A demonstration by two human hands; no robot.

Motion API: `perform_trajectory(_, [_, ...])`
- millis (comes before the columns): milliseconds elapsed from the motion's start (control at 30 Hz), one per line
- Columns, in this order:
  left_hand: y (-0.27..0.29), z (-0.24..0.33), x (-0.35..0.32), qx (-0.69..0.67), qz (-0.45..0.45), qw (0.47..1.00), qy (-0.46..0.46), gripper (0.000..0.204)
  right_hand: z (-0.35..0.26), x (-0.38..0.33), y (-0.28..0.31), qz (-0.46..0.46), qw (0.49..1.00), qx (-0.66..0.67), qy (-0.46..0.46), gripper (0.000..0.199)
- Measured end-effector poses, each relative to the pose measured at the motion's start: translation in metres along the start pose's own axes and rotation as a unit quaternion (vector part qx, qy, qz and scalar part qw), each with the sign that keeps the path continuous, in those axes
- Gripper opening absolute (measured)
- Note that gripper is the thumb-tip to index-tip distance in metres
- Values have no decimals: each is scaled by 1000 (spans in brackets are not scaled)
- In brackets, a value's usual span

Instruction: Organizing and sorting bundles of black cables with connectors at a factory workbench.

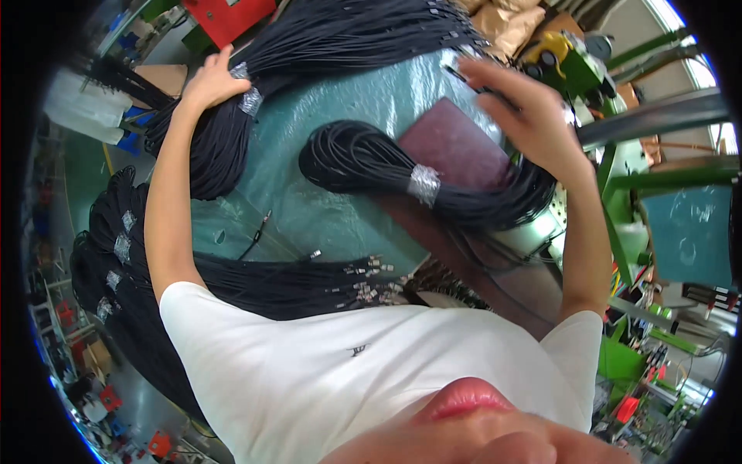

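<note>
At the upper left, my left hand (212, 83) grips the side of a large bundle of black cables (309, 46), its thumb lying by the silver tie (251, 100). My right hand (529, 112), smeared by motion, is raised at the upper right. A thin black cable end (454, 73) with a small light tip shows at its fingertips. Below and left of that hand, a coiled bundle of black cables (363, 158) with a silver wrap (423, 184) round its middle lies partly over a dark red board (456, 143).
The table has a shiny green cover (309, 220). More tied black cable bundles (255, 286) lie along its near left side, metal connectors (375, 290) at their ends. A loose short cable (261, 232) lies mid-table. Behind are a red box (228, 19), brown paper packages (506, 27) and a yellow-and-green machine (560, 62).
</note>
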State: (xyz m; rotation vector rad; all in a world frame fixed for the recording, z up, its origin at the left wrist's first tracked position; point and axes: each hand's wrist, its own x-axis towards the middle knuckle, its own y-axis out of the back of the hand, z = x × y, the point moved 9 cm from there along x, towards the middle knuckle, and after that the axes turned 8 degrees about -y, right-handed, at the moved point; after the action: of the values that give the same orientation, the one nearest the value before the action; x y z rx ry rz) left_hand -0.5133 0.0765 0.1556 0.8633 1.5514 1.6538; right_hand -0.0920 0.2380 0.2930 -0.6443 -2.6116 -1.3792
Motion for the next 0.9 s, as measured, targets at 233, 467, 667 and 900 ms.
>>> perform_trajectory(233, [197, 226, -143, -233, 313, 789, -475, 66, -87, -162, 150, 311, 946, 40, 76, 71])
perform_trajectory(467, [228, 237, -259, -318, 395, 788, -351, 63, -154, -255, 166, 321, 938, 59, 112, 68])
perform_trajectory(667, [279, 291, -308, -373, 534, 652, -388, 61, -215, -324, 243, 331, 903, -17, 274, 66])
perform_trajectory(900, [304, 302, -348, -456, 537, 561, -435, 58, -281, -389, 244, 343, 883, -29, 320, 64])
